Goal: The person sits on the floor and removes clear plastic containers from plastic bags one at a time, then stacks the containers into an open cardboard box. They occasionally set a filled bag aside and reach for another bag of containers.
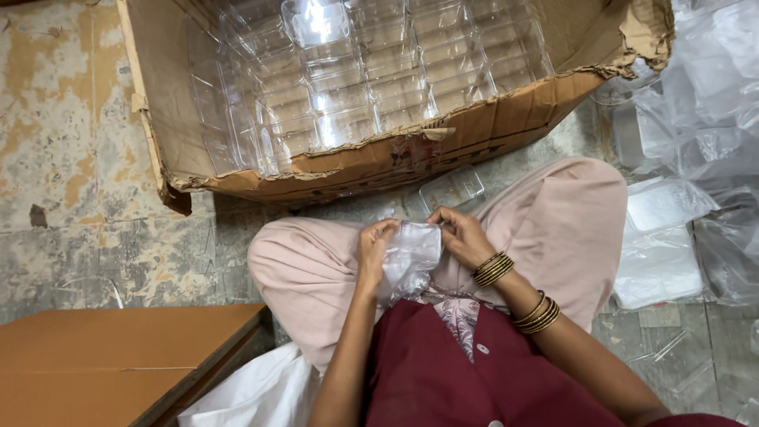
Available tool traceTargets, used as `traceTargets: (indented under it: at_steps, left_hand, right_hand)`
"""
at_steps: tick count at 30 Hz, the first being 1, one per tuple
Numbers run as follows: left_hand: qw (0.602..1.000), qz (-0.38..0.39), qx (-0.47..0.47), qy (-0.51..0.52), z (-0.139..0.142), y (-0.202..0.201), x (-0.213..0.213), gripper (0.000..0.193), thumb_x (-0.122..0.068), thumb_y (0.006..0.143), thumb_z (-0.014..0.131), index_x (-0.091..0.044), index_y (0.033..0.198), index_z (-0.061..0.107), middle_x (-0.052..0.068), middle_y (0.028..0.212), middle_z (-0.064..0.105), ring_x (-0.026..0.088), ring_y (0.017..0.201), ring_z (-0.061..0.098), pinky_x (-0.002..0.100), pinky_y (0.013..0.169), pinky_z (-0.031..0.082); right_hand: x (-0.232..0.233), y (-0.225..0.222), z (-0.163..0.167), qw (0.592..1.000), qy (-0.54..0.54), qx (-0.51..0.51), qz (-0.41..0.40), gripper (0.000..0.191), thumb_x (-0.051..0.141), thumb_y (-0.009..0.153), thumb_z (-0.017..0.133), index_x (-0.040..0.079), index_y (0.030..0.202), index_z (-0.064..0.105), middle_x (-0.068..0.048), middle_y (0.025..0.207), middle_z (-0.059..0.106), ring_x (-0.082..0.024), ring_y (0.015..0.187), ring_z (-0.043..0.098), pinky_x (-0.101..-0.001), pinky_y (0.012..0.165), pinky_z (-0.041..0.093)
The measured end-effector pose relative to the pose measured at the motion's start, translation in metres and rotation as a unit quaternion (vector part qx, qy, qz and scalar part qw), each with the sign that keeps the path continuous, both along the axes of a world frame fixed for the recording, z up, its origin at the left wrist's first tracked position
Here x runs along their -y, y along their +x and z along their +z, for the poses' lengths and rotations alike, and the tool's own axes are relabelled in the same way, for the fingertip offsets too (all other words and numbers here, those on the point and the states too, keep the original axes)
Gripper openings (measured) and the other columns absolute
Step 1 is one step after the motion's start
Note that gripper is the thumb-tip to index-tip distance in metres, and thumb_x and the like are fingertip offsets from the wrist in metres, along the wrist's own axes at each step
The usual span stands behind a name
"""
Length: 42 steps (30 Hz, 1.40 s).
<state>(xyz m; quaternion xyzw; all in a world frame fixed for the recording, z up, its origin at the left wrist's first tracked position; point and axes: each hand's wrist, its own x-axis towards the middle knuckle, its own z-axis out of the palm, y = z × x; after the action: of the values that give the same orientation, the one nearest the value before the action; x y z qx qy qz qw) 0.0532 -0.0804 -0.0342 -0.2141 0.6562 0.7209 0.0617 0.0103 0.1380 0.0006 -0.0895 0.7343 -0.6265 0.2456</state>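
I sit cross-legged on the floor in pale pink trousers. Both hands hold a small clear plastic container [411, 253] over my lap. My left hand [373, 251] grips its left side with the fingers curled over the top edge. My right hand [461, 236], with gold bangles on the wrist, pinches its upper right corner. Another clear container [452, 187] lies on the floor just beyond my knees.
A big torn cardboard box [371, 162] ahead holds several rows of stacked clear containers [371, 71]. Clear plastic bags and lids [672, 237] pile up at the right. A brown board [118, 356] lies at the lower left, white cloth [253, 391] beside it.
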Motion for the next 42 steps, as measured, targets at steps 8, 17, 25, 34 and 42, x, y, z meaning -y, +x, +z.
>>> traceTargets:
  at_steps: [8,17,25,34,42]
  left_hand:
    - [0.942,-0.054,-0.105,-0.313,0.020,0.012,-0.007,0.029,-0.022,0.101,0.059,0.001,0.112,0.074,0.020,0.099,0.076,0.026,0.088,0.072,0.037,0.079,0.054]
    - [0.985,-0.113,-0.096,-0.085,0.017,0.019,-0.009,0.027,-0.020,0.101,0.059,0.000,0.111,0.075,0.009,0.088,0.067,0.015,0.079,0.061,0.029,0.069,0.046]
    - [0.989,-0.128,-0.010,-0.073,0.010,-0.004,0.009,0.024,-0.021,0.099,0.063,-0.003,0.105,0.078,-0.001,0.069,0.058,0.007,0.062,0.049,0.023,0.055,0.036]
    - [0.991,-0.100,-0.013,-0.089,0.022,0.008,0.025,0.023,-0.020,0.099,0.063,-0.002,0.107,0.076,-0.001,0.074,0.060,0.005,0.065,0.050,0.020,0.056,0.039]
    - [0.982,-0.133,-0.013,-0.135,0.029,0.001,0.022,0.022,-0.019,0.100,0.062,-0.004,0.107,0.076,0.001,0.071,0.059,0.007,0.064,0.051,0.022,0.057,0.040]
  right_hand:
    - [0.012,0.004,-0.068,0.990,0.017,0.131,0.040,0.041,0.036,0.101,0.055,0.008,0.128,0.067,-0.007,0.120,0.075,-0.020,0.111,0.069,-0.0337,0.092,0.058]
    - [-0.042,0.020,-0.007,0.915,-0.325,0.236,-0.048,0.005,0.003,0.099,0.065,0.003,0.104,0.064,-0.002,0.083,0.067,-0.008,0.068,0.061,-0.0200,0.057,0.047]
    - [-0.290,-0.065,0.077,0.810,-0.332,-0.185,-0.447,0.017,0.004,0.110,0.055,0.001,0.093,0.053,-0.009,0.082,0.056,-0.019,0.060,0.053,-0.0403,0.069,0.060]
    - [-0.433,-0.148,0.084,0.805,-0.225,-0.188,-0.516,0.025,0.002,0.097,0.064,0.012,0.117,0.052,-0.004,0.111,0.062,-0.019,0.099,0.070,-0.0333,0.084,0.062]
    - [-0.281,-0.045,-0.015,0.692,0.619,0.061,-0.368,0.101,0.070,0.075,0.080,0.014,0.145,0.034,-0.028,0.149,0.023,-0.060,0.134,0.032,-0.0663,0.091,0.048]
